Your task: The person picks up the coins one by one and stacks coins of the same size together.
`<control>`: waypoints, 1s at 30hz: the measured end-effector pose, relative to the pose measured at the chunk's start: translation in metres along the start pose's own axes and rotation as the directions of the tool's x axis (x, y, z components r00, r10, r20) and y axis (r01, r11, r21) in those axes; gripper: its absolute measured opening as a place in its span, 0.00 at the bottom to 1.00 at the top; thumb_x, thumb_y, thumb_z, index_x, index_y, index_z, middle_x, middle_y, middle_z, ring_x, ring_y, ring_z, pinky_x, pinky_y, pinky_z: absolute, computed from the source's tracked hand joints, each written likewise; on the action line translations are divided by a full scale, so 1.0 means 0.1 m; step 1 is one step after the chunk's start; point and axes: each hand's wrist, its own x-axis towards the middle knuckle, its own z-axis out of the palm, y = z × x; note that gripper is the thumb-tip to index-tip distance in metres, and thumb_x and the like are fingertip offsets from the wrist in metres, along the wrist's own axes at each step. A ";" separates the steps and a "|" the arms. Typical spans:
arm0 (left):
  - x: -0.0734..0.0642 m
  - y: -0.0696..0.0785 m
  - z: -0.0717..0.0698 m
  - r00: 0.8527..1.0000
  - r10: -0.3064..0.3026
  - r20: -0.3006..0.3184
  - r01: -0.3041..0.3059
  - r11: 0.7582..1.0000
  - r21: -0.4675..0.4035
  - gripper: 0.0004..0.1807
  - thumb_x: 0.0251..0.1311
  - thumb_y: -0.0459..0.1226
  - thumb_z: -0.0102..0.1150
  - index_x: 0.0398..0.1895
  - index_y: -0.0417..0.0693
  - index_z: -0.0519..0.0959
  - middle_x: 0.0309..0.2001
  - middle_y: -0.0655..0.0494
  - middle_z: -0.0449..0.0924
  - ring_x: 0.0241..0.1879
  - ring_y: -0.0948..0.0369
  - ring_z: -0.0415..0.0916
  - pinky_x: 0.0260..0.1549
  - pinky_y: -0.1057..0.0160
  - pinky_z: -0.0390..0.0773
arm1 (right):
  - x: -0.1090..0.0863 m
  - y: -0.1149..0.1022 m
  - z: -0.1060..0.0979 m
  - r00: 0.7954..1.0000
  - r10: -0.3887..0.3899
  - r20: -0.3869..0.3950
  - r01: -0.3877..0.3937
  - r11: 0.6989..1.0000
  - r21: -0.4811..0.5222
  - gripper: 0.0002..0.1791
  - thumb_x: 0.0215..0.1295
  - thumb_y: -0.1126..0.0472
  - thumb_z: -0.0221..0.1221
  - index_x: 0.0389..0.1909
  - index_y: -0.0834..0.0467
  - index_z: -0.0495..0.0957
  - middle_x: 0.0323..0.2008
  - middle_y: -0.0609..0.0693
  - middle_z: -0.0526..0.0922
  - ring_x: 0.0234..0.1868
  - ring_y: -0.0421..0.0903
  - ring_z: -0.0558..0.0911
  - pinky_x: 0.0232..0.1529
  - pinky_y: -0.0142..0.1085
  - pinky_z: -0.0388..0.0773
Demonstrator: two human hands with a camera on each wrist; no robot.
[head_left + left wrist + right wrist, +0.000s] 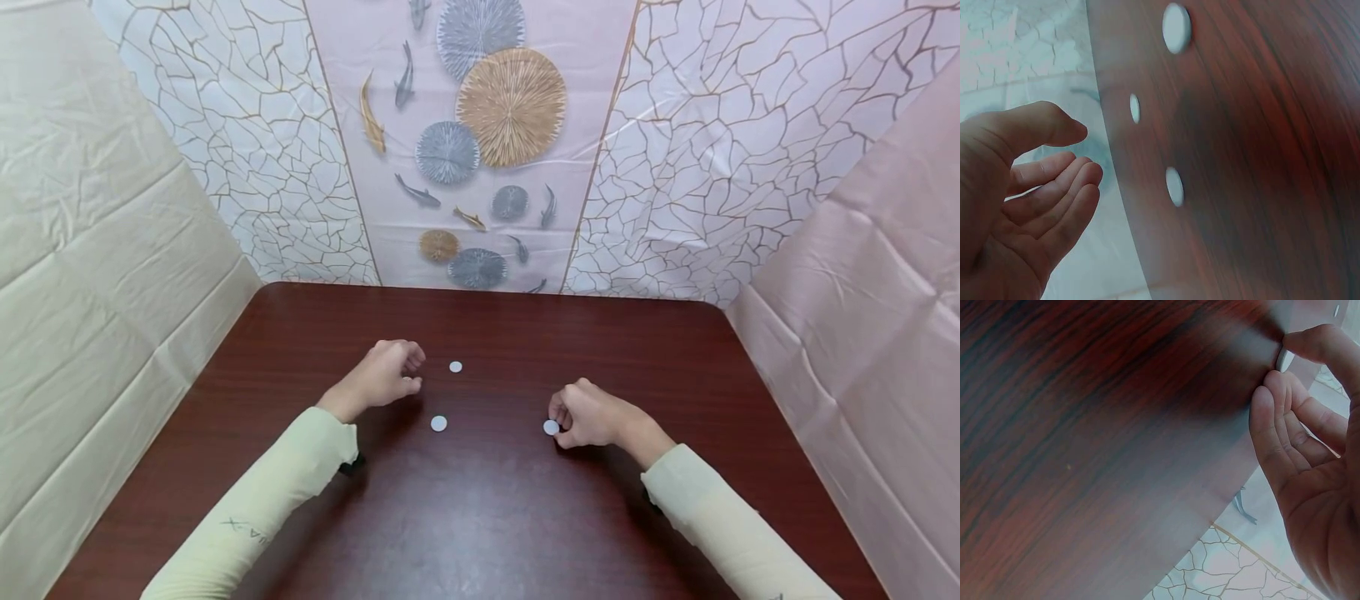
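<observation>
My right hand (pixel 588 412) is low over the right side of the table, thumb and fingertips at opposite edges of a small white disc (pixel 551 427), which they pinch. In the right wrist view only part of this disc (pixel 1284 360) shows between the thumb and the fingers. To the left, my left hand (pixel 384 372) hovers above the table with loosely bent fingers and holds nothing. Just right of it lies a second white disc (pixel 456 367). A third white disc (pixel 438 423) lies nearer to me. The left wrist view shows the left hand (pixel 1035 194) apart from all the discs.
The dark red-brown wooden table (pixel 480 517) has a rounded far edge. A patterned cloth (pixel 465 208) with fish and round leaves hangs behind it. Plain pale cloths hang at the left (pixel 97 250) and right (pixel 862 275) sides.
</observation>
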 end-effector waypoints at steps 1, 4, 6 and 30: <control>-0.02 -0.04 -0.02 1.000 -0.005 0.001 0.005 1.000 0.007 0.16 0.60 0.30 0.70 0.50 0.34 0.83 0.45 0.45 0.88 0.45 0.53 0.86 0.49 0.53 0.86 | 0.00 0.00 0.00 1.000 0.005 0.001 -0.005 1.000 0.001 0.09 0.51 0.65 0.75 0.31 0.56 0.84 0.28 0.43 0.86 0.31 0.36 0.83 0.35 0.27 0.81; -0.06 -0.14 -0.06 1.000 -0.019 0.011 0.019 0.999 0.027 0.16 0.60 0.32 0.70 0.51 0.34 0.83 0.45 0.45 0.87 0.46 0.53 0.85 0.50 0.52 0.86 | -0.01 0.00 -0.01 1.000 0.017 0.003 -0.017 1.000 0.001 0.09 0.51 0.65 0.75 0.31 0.56 0.84 0.28 0.43 0.86 0.31 0.36 0.83 0.35 0.27 0.81; -0.08 -0.20 -0.06 0.999 -0.024 0.022 0.023 0.999 0.040 0.17 0.60 0.32 0.71 0.51 0.34 0.83 0.46 0.45 0.87 0.46 0.53 0.85 0.51 0.51 0.85 | 0.00 0.01 -0.01 1.000 0.019 0.005 -0.019 1.000 0.000 0.09 0.52 0.65 0.75 0.31 0.56 0.84 0.28 0.43 0.86 0.31 0.36 0.83 0.35 0.27 0.81; 0.01 -0.58 0.14 0.982 0.148 0.116 -0.156 0.985 0.067 0.11 0.62 0.31 0.71 0.45 0.36 0.85 0.40 0.47 0.84 0.41 0.55 0.82 0.44 0.58 0.84 | 0.00 0.03 0.01 1.000 -0.005 -0.002 0.005 1.000 0.004 0.10 0.50 0.65 0.75 0.31 0.56 0.84 0.28 0.43 0.86 0.30 0.34 0.83 0.34 0.26 0.81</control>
